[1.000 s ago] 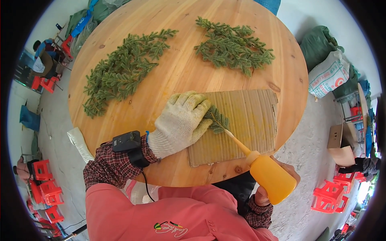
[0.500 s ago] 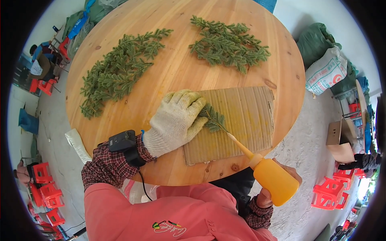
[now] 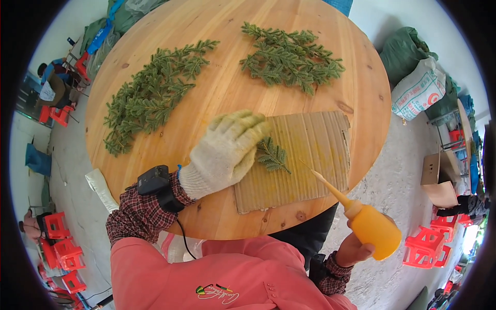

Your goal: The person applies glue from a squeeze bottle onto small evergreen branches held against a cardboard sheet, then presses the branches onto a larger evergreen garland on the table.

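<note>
Sprig lying on cardboard, gloved left hand pressing flat on its stem end, fingers spread. Right hand gripping orange bottle, nozzle hovering just beside sprig, seemingly not touching. Two piles waiting on counter, apparently untreated.

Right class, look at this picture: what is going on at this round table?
A person's gloved left hand presses a small green sprig onto a cardboard sheet on the round wooden table. The bare right hand holds an orange squeeze bottle, nozzle pointing toward the sprig. Two piles of green sprigs lie farther back.
</note>
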`<state>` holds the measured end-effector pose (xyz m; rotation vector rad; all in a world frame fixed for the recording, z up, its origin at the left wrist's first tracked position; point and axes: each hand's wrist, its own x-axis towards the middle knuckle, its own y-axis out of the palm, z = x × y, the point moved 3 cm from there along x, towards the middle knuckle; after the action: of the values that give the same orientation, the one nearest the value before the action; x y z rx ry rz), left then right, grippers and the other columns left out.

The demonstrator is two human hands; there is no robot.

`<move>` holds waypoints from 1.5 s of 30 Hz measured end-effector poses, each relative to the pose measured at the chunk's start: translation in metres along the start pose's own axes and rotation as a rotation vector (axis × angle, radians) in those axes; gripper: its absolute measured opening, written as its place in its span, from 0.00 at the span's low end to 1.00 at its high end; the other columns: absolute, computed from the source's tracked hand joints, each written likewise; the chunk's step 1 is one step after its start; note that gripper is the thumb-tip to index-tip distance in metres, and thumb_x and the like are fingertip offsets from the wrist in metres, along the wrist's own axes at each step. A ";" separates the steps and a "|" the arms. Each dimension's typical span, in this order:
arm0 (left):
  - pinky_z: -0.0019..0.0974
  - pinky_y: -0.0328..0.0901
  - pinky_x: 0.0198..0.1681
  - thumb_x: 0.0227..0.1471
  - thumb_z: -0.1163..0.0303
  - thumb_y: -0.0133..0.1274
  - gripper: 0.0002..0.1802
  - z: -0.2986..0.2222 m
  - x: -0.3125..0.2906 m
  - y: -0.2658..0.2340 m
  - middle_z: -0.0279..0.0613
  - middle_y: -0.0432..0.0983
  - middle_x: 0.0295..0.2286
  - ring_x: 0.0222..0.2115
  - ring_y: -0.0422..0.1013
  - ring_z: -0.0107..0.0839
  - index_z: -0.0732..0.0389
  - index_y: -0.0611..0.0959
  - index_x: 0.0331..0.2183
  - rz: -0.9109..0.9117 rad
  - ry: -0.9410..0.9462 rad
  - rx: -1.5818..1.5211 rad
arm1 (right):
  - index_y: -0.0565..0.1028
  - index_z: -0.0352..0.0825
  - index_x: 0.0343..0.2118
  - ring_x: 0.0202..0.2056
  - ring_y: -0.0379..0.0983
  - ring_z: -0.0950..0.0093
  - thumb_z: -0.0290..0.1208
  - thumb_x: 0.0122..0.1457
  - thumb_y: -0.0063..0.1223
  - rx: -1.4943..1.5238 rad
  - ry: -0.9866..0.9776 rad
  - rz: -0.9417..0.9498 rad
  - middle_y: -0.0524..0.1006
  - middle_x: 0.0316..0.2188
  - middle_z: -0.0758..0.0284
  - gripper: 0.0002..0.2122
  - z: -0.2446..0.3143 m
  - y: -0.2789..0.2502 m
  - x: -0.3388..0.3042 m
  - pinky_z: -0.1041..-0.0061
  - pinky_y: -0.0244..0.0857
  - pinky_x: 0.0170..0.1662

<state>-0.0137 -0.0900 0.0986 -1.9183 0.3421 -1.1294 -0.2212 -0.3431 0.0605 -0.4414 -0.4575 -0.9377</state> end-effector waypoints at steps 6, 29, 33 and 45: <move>0.46 0.62 0.51 0.44 0.76 0.56 0.22 0.000 -0.003 0.009 0.41 0.74 0.38 0.43 0.70 0.42 0.56 0.79 0.45 0.145 0.076 -0.038 | 0.64 0.29 0.53 0.36 0.72 0.69 0.63 0.58 0.45 0.397 0.283 -0.071 0.72 0.41 0.60 0.36 -0.023 0.010 -0.003 0.75 0.68 0.33; 0.46 0.62 0.46 0.48 0.68 0.54 0.15 0.083 0.016 -0.058 0.42 0.74 0.36 0.40 0.70 0.40 0.53 0.80 0.41 -0.143 -0.230 0.807 | 0.66 0.36 0.55 0.43 0.75 0.71 0.49 0.65 0.45 0.929 0.475 0.126 0.75 0.48 0.64 0.23 -0.036 0.080 0.023 0.74 0.70 0.40; 0.46 0.62 0.47 0.48 0.67 0.54 0.14 0.072 0.046 -0.025 0.41 0.75 0.38 0.42 0.70 0.39 0.53 0.81 0.41 -0.021 -0.154 0.590 | 0.66 0.35 0.54 0.42 0.75 0.72 0.49 0.65 0.45 0.891 0.463 0.113 0.75 0.47 0.63 0.23 -0.041 0.079 0.022 0.75 0.70 0.38; 0.47 0.60 0.52 0.47 0.65 0.55 0.15 0.113 0.091 0.046 0.44 0.75 0.42 0.48 0.69 0.42 0.54 0.81 0.40 0.017 -0.069 0.466 | 0.66 0.34 0.53 0.42 0.75 0.72 0.50 0.64 0.47 0.861 0.410 0.155 0.75 0.45 0.62 0.24 -0.042 0.077 0.019 0.76 0.71 0.38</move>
<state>0.1370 -0.1111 0.0905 -1.5338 0.0482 -1.0224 -0.1396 -0.3384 0.0241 0.4860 -0.4004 -0.5816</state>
